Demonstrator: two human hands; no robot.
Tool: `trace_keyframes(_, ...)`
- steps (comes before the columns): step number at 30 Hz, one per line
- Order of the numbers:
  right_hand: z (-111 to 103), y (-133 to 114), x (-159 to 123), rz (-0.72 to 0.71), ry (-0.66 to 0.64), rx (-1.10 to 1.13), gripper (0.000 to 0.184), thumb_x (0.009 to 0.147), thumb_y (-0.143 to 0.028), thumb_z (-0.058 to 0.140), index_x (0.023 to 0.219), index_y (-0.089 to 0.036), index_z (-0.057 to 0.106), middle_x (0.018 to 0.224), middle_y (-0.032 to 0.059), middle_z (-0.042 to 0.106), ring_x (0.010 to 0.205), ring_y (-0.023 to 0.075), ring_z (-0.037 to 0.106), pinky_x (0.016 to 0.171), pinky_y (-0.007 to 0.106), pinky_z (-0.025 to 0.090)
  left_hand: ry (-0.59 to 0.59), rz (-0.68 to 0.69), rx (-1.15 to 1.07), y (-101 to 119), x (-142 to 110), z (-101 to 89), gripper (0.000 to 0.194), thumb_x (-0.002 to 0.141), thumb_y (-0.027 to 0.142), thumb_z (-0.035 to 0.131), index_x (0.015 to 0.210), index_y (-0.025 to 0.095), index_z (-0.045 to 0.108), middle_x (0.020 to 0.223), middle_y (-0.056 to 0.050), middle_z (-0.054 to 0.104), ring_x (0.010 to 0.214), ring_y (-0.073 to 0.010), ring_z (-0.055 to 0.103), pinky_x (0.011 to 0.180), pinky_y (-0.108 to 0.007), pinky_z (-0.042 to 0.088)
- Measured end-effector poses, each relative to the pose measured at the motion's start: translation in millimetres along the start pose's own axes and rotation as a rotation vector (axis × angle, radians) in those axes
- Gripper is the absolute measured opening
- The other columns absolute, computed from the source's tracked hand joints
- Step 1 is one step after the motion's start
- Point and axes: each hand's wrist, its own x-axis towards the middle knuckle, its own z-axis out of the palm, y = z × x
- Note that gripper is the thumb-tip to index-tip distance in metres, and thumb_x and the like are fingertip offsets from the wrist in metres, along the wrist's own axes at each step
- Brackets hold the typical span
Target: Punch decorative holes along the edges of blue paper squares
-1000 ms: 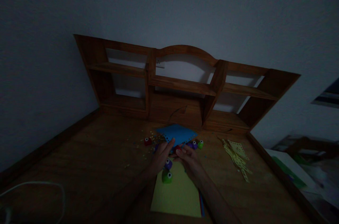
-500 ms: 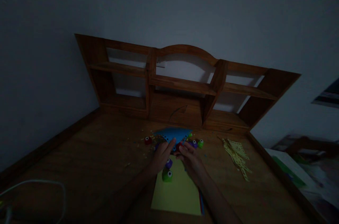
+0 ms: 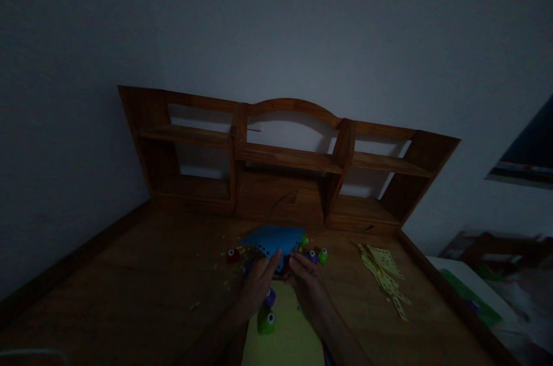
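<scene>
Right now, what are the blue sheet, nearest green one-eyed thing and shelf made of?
The blue sheet looks like matte paper, thin with holes along its edge. The green thing may be smooth plastic, being neatly rounded. The shelf seems wood, perhaps varnished: brown boards.

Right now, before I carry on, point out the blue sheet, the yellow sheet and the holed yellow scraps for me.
Blue sheet (image 3: 276, 237): head view, on its upper middle.
Yellow sheet (image 3: 291, 336): head view, on its bare lower part.
Holed yellow scraps (image 3: 382, 275): head view, mid-pile.
</scene>
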Motion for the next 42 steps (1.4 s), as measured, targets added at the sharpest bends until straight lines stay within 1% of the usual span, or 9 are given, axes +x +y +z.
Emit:
trace_keyframes(6,-5,-10,3,0.035,0.086,0.128,0.024,0.075,-0.037,0.078,0.093,-0.021,0.074,0.094,0.0038,0.073,0.068,0.0123,0.062,0.059,0.021,0.048,0.126,-0.095,0.049,2,1,-6.6,0.055,0.082,0.071,0.045,0.073,0.019,0.058,0.07,-0.001,0.054,0.077,-0.0211,0.053,0.08,-0.033,0.044)
trace_keyframes(12,-20,-13,10,0.064,0.148,0.201,0.027,0.074,-0.041,0.077,0.093,-0.023,0.072,0.096,0.0008,0.074,0.064,0.0118,0.062,0.06,0.023,0.051,0.116,-0.038,0.017,2,0,-7.6,0.052,0.083,0.068,0.047,0.074,0.019,0.061,0.07,0.0,0.055,0.078,-0.0205,0.053,0.08,-0.032,0.044)
trace_keyframes(18,-23,-11,12,0.043,0.141,0.166,0.026,0.076,-0.046,0.073,0.088,-0.023,0.072,0.088,0.001,0.074,0.061,0.0123,0.062,0.057,0.023,0.05,0.109,0.028,0.074,0,0,-5.3,0.051,0.085,0.067,0.045,0.074,0.021,0.063,0.062,0.0,0.052,0.075,-0.0202,0.052,0.077,-0.031,0.045)
trace_keyframes(24,-27,-15,19,0.048,0.116,0.159,0.023,0.075,-0.041,0.075,0.084,-0.02,0.073,0.079,0.0013,0.072,0.056,0.0115,0.059,0.052,0.022,0.046,0.096,0.147,0.149,1,0,-4.4,0.051,0.088,0.062,0.045,0.056,0.022,0.044,0.056,0.003,0.038,0.061,-0.0161,0.042,0.066,-0.028,0.038)
trace_keyframes(27,-30,-18,24,0.028,0.14,0.152,0.025,0.073,-0.041,0.078,0.081,-0.019,0.073,0.073,0.0004,0.07,0.054,0.0102,0.056,0.049,0.02,0.044,0.078,0.204,0.202,4,1,-4.7,0.051,0.092,0.056,0.043,0.055,0.022,0.036,0.056,0.004,0.034,0.059,-0.0149,0.041,0.066,-0.028,0.035)
trace_keyframes(30,-34,-22,26,-0.014,0.156,0.158,0.026,0.072,-0.044,0.079,0.079,-0.019,0.072,0.071,-0.0002,0.07,0.052,0.0096,0.055,0.048,0.02,0.044,0.061,0.268,0.236,6,2,-5.1,0.05,0.094,0.054,0.039,0.056,0.022,0.038,0.057,0.003,0.038,0.062,-0.016,0.045,0.07,-0.029,0.036)
trace_keyframes(36,-36,-25,27,-0.044,0.162,0.089,0.033,0.07,-0.05,0.078,0.075,-0.019,0.07,0.068,-0.0005,0.069,0.054,0.0111,0.058,0.05,0.021,0.043,0.021,0.325,0.269,6,-2,-1.0,0.049,0.093,0.055,0.036,0.064,0.021,0.056,0.065,-0.002,0.053,0.074,-0.0205,0.054,0.079,-0.032,0.041)
trace_keyframes(39,-37,-21,29,-0.126,0.15,-0.006,0.037,0.068,-0.055,0.077,0.066,-0.02,0.064,0.057,-0.0013,0.065,0.05,0.0135,0.057,0.05,0.024,0.042,-0.019,0.351,0.29,6,-5,1.7,0.053,0.093,0.056,0.037,0.059,0.021,0.055,0.071,-0.005,0.061,0.078,-0.0211,0.058,0.083,-0.033,0.044)
trace_keyframes(42,-37,-16,31,-0.16,0.181,-0.104,0.044,0.069,-0.061,0.071,0.057,-0.021,0.058,0.046,-0.0015,0.058,0.044,0.0148,0.053,0.048,0.026,0.041,-0.094,0.451,0.358,6,-6,1.8,0.051,0.095,0.054,0.037,0.067,0.02,0.062,0.082,-0.006,0.067,0.09,-0.0232,0.06,0.093,-0.035,0.044)
